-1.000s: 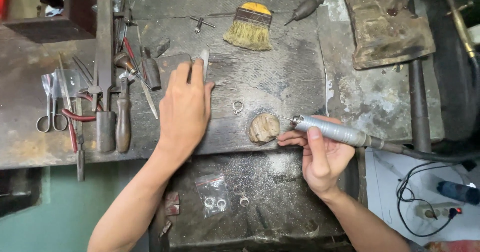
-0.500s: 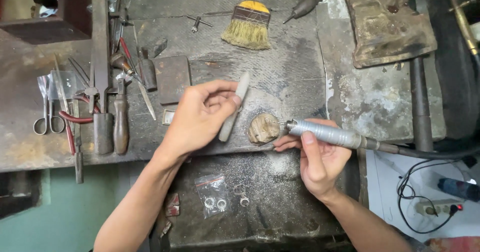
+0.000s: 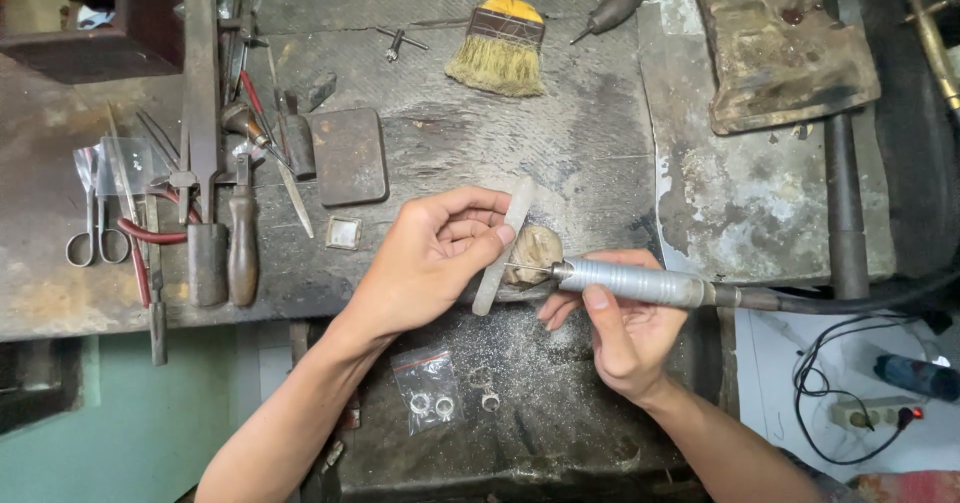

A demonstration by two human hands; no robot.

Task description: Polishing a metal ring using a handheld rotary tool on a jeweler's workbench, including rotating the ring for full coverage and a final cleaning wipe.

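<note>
Since half a sec ago your left hand [image 3: 435,253] has swung the flat pale grey abrasive stick [image 3: 503,246] upright beside the worn wooden bench peg [image 3: 532,254]; fingers curled, pinching it near its upper half. Right hand [image 3: 622,328] wraps closed round the ribbed silver rotary handpiece [image 3: 635,283], thin bit touching the stick. Stick looks light, stiff, prob brittle, so grip mid-length. Handpiece is heavier, w/ a stiff hose dragging. Small clear zip bag [image 3: 427,390] below holds two silver rings; a third ring [image 3: 490,399] lies loose beside it.

Flat file [image 3: 503,246] against rotary handpiece [image 3: 640,284]
</note>
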